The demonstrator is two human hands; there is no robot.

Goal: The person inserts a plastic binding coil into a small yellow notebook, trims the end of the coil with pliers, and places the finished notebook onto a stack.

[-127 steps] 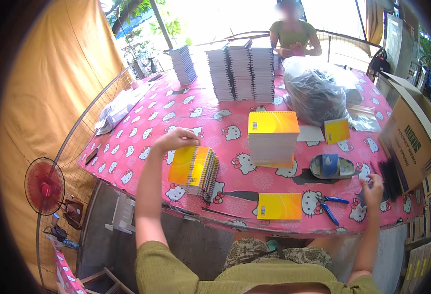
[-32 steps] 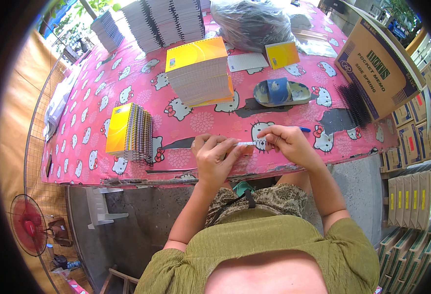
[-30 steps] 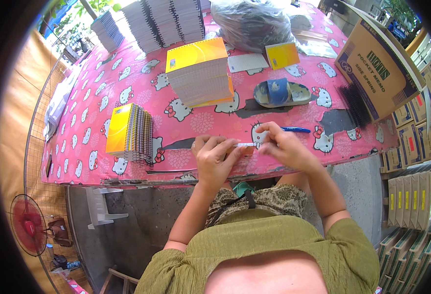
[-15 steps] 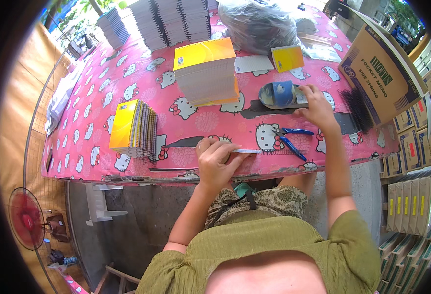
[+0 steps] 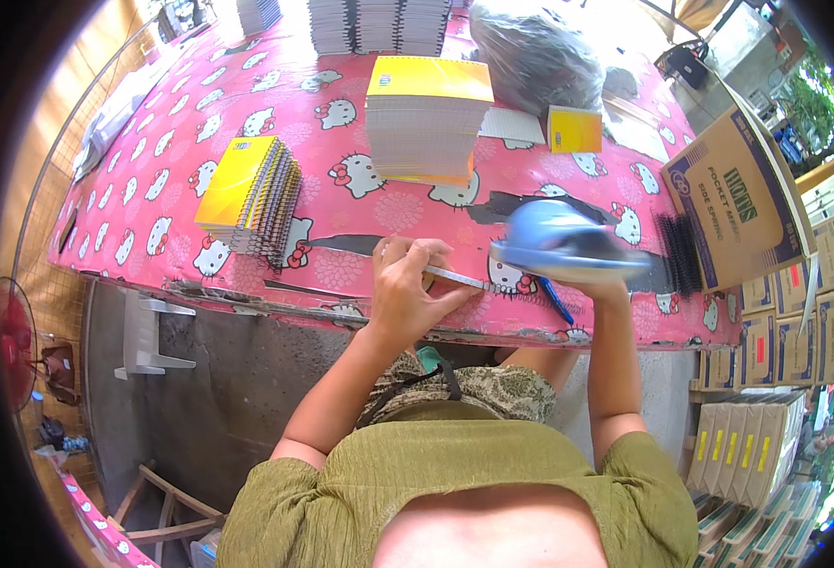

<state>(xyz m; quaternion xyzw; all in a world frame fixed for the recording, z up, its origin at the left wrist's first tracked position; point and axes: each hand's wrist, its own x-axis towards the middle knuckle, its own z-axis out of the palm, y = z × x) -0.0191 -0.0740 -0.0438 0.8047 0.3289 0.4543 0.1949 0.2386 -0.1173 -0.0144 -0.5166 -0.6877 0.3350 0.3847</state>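
Observation:
My left hand (image 5: pixel 403 289) is closed around a thin memo pad (image 5: pixel 457 277) near the table's front edge, thumb and fingers pinching it. From the pad's right end a thin wire coil (image 5: pixel 523 299) stretches along the tabletop. My right hand (image 5: pixel 608 290) grips a blue slide slipper (image 5: pixel 561 244), raised above the table just right of the pad and smeared by motion. Partly beneath the slipper lie blue-handled pliers (image 5: pixel 557 301). Left of my left hand, yellow-covered spiral notepads (image 5: pixel 237 185) are stacked. Behind the pad rises a tall stack of yellow-topped memo pads (image 5: pixel 428 123).
An open cardboard box (image 5: pixel 734 204) stands at the right, with black coils (image 5: pixel 679 254) beside it. Farther back are a plastic-wrapped bundle (image 5: pixel 535 62), a single yellow pad (image 5: pixel 574 131) and white spiral-bound stacks (image 5: pixel 379 26). The pink tablecloth (image 5: pixel 275 213) has torn dark patches.
My right hand has lifted the slipper off the table and brought it nearer, towards the pad. My left hand still pinches the pad, which is now tilted more. The whole view has shifted.

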